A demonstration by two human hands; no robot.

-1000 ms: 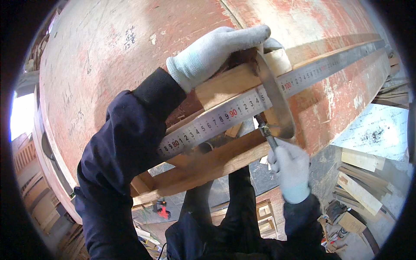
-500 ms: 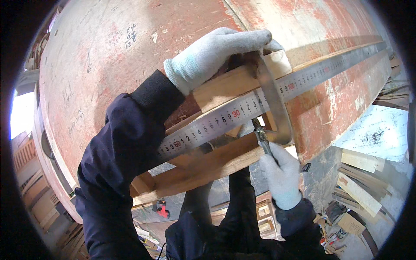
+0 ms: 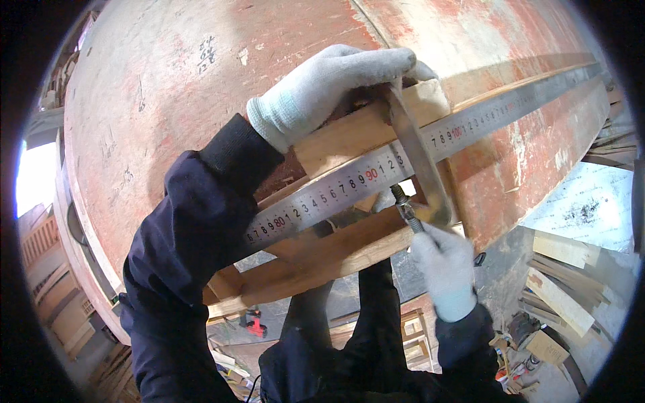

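Note:
A metal C-clamp (image 3: 418, 146) stands across a long steel ruler (image 3: 322, 200) and a wooden frame (image 3: 316, 248) on the worn reddish board. My left hand (image 3: 336, 79), in a pale grey knitted glove, is closed over the clamp's upper end, beside a light wood block (image 3: 430, 106). What its fingertips press on is hidden. Below, my gloved right hand (image 3: 445, 269) is closed round the lower part of the clamp's threaded screw (image 3: 406, 207). The screw slants up toward the ruler's lower edge; its handle end is covered by my fingers.
The large curved board (image 3: 168, 101) fills the far side, with handwritten marks on it. A red and black power tool (image 3: 254, 324) lies on the floor beside my legs. Wood offcuts (image 3: 561, 295) and a cardboard piece (image 3: 545, 348) lie at right.
The clamp's upper end has shifted slightly left and the clamp now leans more. My right hand has moved a little right and down, still on the screw; my left hand stays over the clamp's top.

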